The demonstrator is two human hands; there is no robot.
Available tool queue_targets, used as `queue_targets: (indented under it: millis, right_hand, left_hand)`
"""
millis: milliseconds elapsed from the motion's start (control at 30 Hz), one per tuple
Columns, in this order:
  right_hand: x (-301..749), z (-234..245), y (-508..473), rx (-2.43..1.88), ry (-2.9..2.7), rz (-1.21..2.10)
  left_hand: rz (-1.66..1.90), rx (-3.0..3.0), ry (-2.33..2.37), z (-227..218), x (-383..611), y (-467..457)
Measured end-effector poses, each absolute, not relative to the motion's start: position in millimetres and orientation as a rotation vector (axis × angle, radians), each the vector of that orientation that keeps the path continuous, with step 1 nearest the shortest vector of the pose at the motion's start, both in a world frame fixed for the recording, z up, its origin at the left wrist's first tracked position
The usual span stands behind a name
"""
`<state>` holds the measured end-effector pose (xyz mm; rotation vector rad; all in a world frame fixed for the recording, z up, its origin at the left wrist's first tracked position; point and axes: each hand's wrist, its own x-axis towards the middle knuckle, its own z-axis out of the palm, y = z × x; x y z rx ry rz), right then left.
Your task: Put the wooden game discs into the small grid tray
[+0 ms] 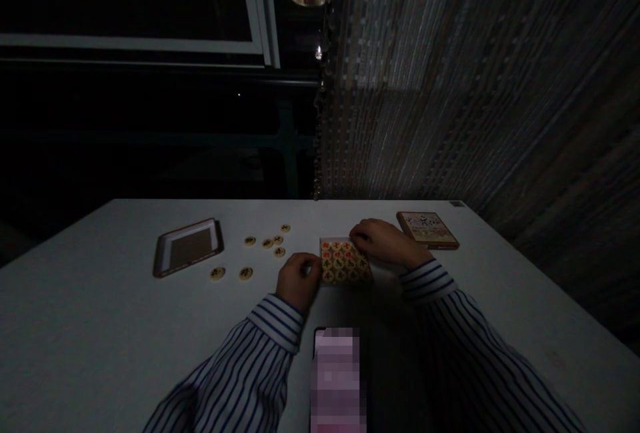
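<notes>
A shallow square tray [371, 278] lies between my hands, filled with rows of round Chinese chess pieces [350, 263], red characters at the back and black ones at the front. My left hand [299, 281] has its fingers curled and pinched at the tray's left edge. Over the tray's back right corner, my right hand [383, 241] bends down with fingers closed; its fingertips hide that corner, and anything between them cannot be made out. Several loose chess pieces [245, 273] with dark characters are scattered on the table to the left of the tray.
An open box part [160, 256] with a raised rim lies at the left on the white table [100, 326]. A flat box with a printed cover [427, 227] is at the back right. A phone [337, 379] lies at the near edge. Bead-like curtain strands [425, 86] hang behind.
</notes>
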<state>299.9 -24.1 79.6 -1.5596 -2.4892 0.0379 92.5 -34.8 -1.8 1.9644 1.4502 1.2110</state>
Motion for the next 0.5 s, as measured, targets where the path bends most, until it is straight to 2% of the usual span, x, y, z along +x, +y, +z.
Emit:
queue_targets:
  millis: [500]
  right_hand:
    - [272,90,-30,-1.494,-2.370,0.021]
  left_hand:
    - [1.362,1.965,1.560,-2,79,-24]
